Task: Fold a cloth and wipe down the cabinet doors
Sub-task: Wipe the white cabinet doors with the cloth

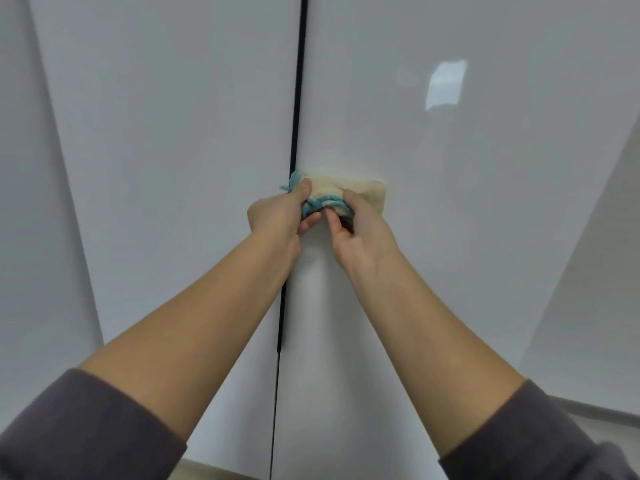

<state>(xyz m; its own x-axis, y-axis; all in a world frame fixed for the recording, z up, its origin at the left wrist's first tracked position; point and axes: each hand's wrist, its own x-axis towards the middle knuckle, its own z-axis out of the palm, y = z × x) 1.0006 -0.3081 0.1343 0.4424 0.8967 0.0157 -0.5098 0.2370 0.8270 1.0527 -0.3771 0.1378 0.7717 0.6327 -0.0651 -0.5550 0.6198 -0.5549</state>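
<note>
A small cream cloth (367, 190) with blue-green edging is bunched up in front of two glossy white cabinet doors. My left hand (278, 216) pinches its left end, thumb on top. My right hand (360, 233) grips its right part, fingers curled under it. The cloth sits at the dark gap (296, 133) between the left door (180, 150) and the right door (467, 202), close to or against the right door's surface. Most of the cloth's underside is hidden by my fingers.
Further white panels stand at the far left (31, 220) and far right (595, 289). A bright window reflection (446, 84) shows on the right door. A strip of light floor (207, 471) appears below the doors.
</note>
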